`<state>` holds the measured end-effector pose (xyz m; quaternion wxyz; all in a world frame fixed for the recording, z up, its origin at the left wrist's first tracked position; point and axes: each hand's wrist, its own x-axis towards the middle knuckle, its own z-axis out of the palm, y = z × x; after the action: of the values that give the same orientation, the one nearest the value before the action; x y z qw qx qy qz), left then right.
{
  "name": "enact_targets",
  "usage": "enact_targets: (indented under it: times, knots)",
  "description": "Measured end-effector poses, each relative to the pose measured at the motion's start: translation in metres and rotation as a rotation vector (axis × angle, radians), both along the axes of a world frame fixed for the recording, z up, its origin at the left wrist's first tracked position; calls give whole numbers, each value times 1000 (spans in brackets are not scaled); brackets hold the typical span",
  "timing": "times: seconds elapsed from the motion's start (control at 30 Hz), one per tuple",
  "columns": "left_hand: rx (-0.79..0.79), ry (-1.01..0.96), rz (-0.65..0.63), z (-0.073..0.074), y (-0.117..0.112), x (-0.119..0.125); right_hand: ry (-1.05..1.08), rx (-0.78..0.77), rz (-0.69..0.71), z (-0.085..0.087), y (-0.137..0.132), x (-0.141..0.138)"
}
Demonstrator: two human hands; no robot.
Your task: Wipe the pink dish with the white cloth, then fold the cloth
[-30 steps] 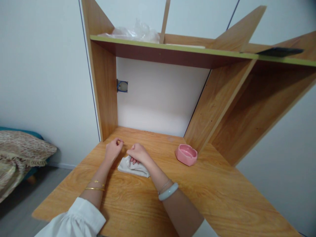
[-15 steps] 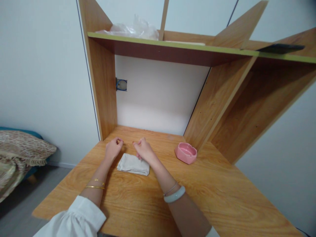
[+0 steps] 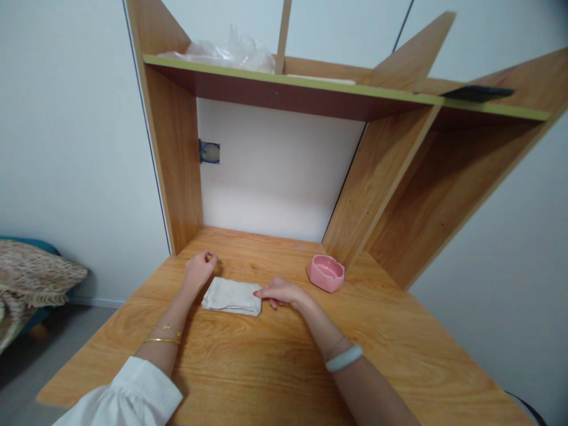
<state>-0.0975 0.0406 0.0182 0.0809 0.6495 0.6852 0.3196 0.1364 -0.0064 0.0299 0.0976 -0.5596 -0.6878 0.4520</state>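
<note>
A folded off-white cloth lies flat on the wooden desk. At its right edge is my right hand, the thumb over the cloth's top and the other fingers curled at its side, pinching that edge. My left hand hovers or rests just beyond the cloth's upper left corner, apart from it. Its thumb and fingers are drawn together in a pinch; whether something small is between them cannot be made out.
A pink angular ashtray stands right of the cloth, near the upright panel. Above, a shelf carries a clear plastic bag and a dark flat object. An open wall box sits at the back left.
My right hand has moved right and nearer to me, from beyond the cloth to its right edge. My left hand has barely moved. The view has shifted slightly right.
</note>
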Motion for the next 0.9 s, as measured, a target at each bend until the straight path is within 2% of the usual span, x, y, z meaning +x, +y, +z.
enact_targets:
  times: [0.13, 0.23, 0.33, 0.53, 0.63, 0.73, 0.9]
  knots:
    - [2, 12, -18, -1, -1, 2, -3, 36, -65, -6, -4, -8]
    - [2, 18, -18, -1, -2, 2, -34, 66, -105, -6, -6, 8]
    - [3, 22, -17, -1, -2, 1, -89, 101, -152, -2, -12, 45]
    - [0, 25, -15, -2, -1, 2, -248, 148, -267, 17, -39, 142]
    - [-5, 32, -21, -2, 0, 4, -352, 140, -333, 23, -47, 175]
    - [-11, 44, -23, -2, 0, 8, -446, 138, -376, 25, -43, 186]
    - [-16, 63, -30, -2, -2, 9, -621, 152, -417, 32, -30, 182]
